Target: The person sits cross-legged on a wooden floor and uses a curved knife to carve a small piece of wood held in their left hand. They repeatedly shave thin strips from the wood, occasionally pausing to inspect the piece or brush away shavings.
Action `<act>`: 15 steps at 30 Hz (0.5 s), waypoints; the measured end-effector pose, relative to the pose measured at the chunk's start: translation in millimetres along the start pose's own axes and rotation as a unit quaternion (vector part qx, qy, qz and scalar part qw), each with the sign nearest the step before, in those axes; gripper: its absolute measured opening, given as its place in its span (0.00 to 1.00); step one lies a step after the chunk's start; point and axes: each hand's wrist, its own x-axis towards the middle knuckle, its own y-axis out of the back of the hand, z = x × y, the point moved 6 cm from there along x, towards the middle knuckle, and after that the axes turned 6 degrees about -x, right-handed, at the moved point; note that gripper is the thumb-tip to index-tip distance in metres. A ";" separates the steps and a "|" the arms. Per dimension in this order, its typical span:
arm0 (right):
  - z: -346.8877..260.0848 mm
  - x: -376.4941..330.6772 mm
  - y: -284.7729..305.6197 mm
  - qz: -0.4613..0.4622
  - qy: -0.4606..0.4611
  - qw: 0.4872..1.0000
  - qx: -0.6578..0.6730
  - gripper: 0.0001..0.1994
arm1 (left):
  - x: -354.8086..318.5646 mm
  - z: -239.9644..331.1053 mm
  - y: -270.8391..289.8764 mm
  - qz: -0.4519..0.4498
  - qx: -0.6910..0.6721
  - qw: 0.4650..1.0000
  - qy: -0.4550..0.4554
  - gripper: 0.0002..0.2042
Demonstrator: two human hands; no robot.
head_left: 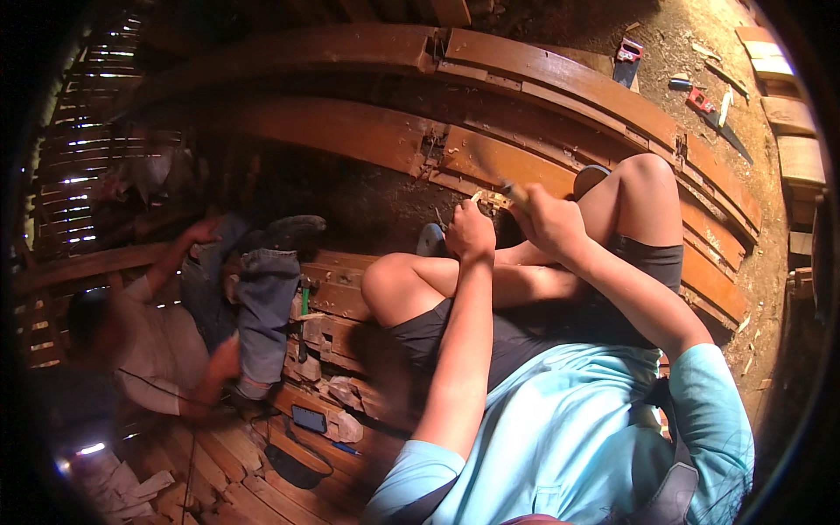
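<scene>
My right hand (553,220) is wrapped round the wooden handle of a large knife (516,190); its blade points up and to the left and is smeared by motion. Beside it, my left hand (472,231) is closed, with the tip of a small pale wood piece (477,197) showing above the fingers. Most of that piece is hidden in the fist. Both hands are close together over my crossed legs. Just beyond them, pale shavings and chips (496,200) lie by a reddish-brown wooden beam (503,156).
Long reddish beams (341,48) cross in front of me. Two red-handled saws (628,51) (700,101) lie on the dirt floor at upper right. On the left a co-worker (166,341) sits near a green-handled tool (304,302), a phone (309,418) and a dark cap (293,468).
</scene>
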 end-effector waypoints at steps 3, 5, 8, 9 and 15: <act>23.5 -16.8 -48.0 -0.220 0.048 0.957 -0.182 0.12 | -1.4 -1.2 2.5 0.006 -0.012 1.000 0.003 0.09; 23.6 -11.9 -52.3 -0.214 0.073 0.954 -0.196 0.13 | 2.7 -5.8 2.1 -0.009 -0.018 0.999 0.025 0.10; 14.1 -10.4 -41.4 -0.212 0.062 0.959 -0.177 0.16 | 1.5 -5.6 4.1 0.011 -0.031 0.999 0.021 0.10; 9.6 -11.6 -34.1 -0.207 0.069 0.963 -0.160 0.18 | 1.2 -5.3 5.0 0.018 -0.033 0.999 0.022 0.10; 13.9 -11.7 -36.0 -0.210 0.061 0.964 -0.153 0.15 | -0.6 -6.1 5.7 0.022 -0.032 0.999 0.013 0.10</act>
